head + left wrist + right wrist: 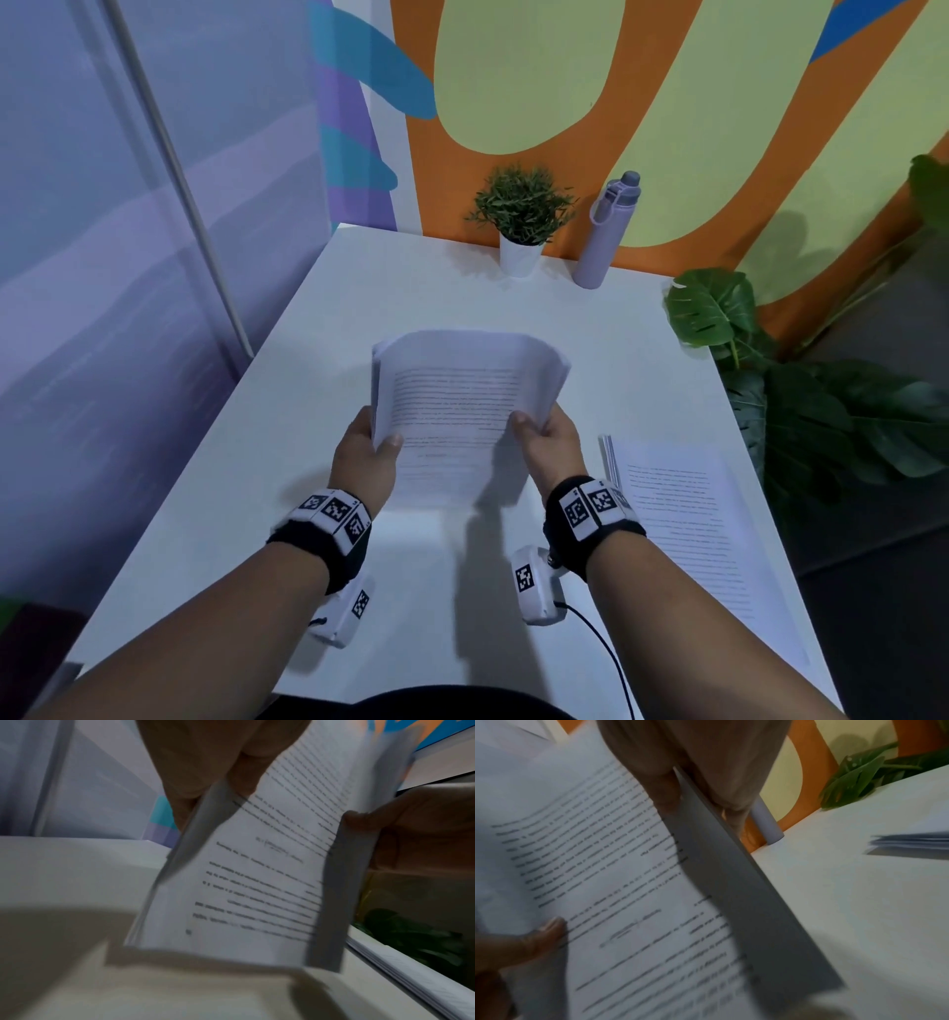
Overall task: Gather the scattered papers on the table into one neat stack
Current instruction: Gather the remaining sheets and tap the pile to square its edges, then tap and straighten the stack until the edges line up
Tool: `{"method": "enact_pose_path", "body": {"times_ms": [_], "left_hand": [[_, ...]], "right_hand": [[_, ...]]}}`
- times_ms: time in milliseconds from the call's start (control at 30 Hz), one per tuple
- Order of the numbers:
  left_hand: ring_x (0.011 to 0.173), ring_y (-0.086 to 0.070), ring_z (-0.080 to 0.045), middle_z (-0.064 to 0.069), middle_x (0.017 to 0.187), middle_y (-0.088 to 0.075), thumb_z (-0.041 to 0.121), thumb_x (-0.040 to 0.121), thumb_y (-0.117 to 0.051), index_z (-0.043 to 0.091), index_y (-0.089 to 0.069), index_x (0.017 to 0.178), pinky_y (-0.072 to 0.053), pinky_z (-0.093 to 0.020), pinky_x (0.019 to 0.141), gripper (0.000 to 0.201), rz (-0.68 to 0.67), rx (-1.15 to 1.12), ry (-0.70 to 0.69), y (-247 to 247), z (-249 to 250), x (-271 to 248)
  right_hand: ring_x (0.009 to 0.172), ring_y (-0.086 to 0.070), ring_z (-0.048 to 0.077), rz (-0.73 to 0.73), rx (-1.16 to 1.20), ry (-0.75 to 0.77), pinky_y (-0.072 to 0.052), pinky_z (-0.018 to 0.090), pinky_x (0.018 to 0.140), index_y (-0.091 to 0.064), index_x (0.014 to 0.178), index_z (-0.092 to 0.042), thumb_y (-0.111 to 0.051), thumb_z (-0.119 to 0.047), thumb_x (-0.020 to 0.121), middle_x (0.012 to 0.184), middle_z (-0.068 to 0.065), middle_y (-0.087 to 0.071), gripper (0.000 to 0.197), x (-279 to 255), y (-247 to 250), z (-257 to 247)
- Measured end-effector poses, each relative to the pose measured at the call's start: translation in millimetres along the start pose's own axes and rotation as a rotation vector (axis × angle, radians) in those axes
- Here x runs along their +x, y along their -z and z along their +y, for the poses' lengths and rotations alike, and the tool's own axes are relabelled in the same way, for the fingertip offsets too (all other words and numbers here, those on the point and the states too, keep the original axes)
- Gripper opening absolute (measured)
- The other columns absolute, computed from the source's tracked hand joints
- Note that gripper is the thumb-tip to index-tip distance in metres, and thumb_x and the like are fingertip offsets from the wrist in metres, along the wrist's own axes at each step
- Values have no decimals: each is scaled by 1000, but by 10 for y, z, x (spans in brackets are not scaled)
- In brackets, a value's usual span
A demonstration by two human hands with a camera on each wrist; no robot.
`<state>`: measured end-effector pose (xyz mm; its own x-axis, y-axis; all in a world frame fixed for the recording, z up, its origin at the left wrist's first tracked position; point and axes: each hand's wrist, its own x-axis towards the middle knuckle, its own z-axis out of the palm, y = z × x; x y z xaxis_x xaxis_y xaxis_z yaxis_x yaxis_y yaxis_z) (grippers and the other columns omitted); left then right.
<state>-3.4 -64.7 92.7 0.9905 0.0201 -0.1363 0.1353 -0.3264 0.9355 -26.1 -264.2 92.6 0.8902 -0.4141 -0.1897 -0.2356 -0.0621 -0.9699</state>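
Both hands, left hand [367, 455] and right hand [549, 442], grip the papers [457, 406] mid-frame (second pile [688, 519] lower right); tap edges square on the surface [246, 462].

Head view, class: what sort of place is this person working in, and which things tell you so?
Probably an office or study corner: a white table against a painted wall, printed papers held in both hands, and a small potted plant beside a water bottle.

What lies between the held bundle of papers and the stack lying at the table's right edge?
Only the right hand and bare table, in the head view, separate the held bundle from the stack.
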Motion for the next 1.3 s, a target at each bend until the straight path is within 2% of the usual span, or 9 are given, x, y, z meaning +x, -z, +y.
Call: {"method": "enact_pose_path", "body": {"times_ms": [133, 333, 433, 533, 800, 933, 1000, 1100, 1300], "left_hand": [[83, -56, -14, 8, 89, -59, 6, 90, -48, 23, -50, 99, -41, -27, 79, 20, 5, 45, -35, -106, 66, -94], [85, -54, -19, -1, 92, -56, 7, 93, -48, 16, -48, 97, -40, -25, 77, 10, -91, 185, 84, -352, -206, -240], [86, -55, -21, -6, 97, -58, 8, 92, -48, 8, -51, 104, -42, -27, 80, 12, -114, 233, 179, -436, -418, -265], [87, -53, -22, -9, 103, -59, 9, 92, -47, 5, -50, 109, -41, -27, 81, 18, -149, 308, 234, -484, -590, -263], [92, -53, -27, -19, 117, -58, 12, 90, -48, 2, -46, 122, -41, -31, 83, 33, -194, 419, 357, -394, -822, -208], [88, -54, -27, -15, 105, -58, 12, 89, -51, 4, -48, 113, -41, -29, 78, 26, -157, 436, 426, -283, -886, -133], [73, -51, -23, -8, 86, -54, 9, 87, -51, 8, -48, 89, -41, -27, 70, 4, -156, 433, 467, -243, -898, -96], [58, -44, -17, -5, 69, -47, 2, 84, -44, 9, -44, 72, -33, -23, 52, 15, -187, 439, 525, -185, -961, -23], [52, -36, -17, -3, 60, -40, -7, 83, -38, 13, -36, 59, -26, -22, 50, 31, -124, 424, 516, -62, -1067, 17]], "right_hand": [[88, -61, 11, 20, -77, 88, -49, 25, 76, -59, 105, -22, -54, -10, 91, 98, -1, -67, 19, -38, 221, 16], [93, -65, 27, 152, -440, -27, -52, 31, 85, -60, 121, -12, -50, -6, 92, 97, 7, -66, 32, -6, 831, 624], [121, -49, 35, 228, -810, -210, -42, 39, 99, -52, 132, -10, -51, -18, 93, 135, 18, -49, 39, 21, 1338, 959], [137, -31, 32, 271, -999, -454, -32, 47, 111, -37, 142, -13, -44, -27, 94, 149, 14, -31, 51, -1, 1846, 1222], [126, -38, 39, 314, -990, -814, -36, 52, 105, -23, 140, -12, -67, -28, 73, 141, 19, -31, 81, -205, 2345, 1485], [124, -35, 39, 312, -976, -801, -38, 48, 99, -28, 134, -9, -73, -31, 69, 135, 18, -34, 82, -209, 2234, 1481], [124, -40, 39, 287, -948, -782, -38, 45, 101, -37, 129, -6, -72, -29, 72, 133, 19, -41, 71, -202, 2092, 1463], [121, -49, 37, 257, -894, -728, -38, 40, 103, -46, 123, 1, -58, -16, 86, 131, 22, -50, 42, -134, 1844, 1384], [80, -52, 32, 282, -719, -259, -40, 33, 68, -45, 93, -7, -42, -6, 90, 98, 23, -58, 4, 18, 1457, 668]]}}
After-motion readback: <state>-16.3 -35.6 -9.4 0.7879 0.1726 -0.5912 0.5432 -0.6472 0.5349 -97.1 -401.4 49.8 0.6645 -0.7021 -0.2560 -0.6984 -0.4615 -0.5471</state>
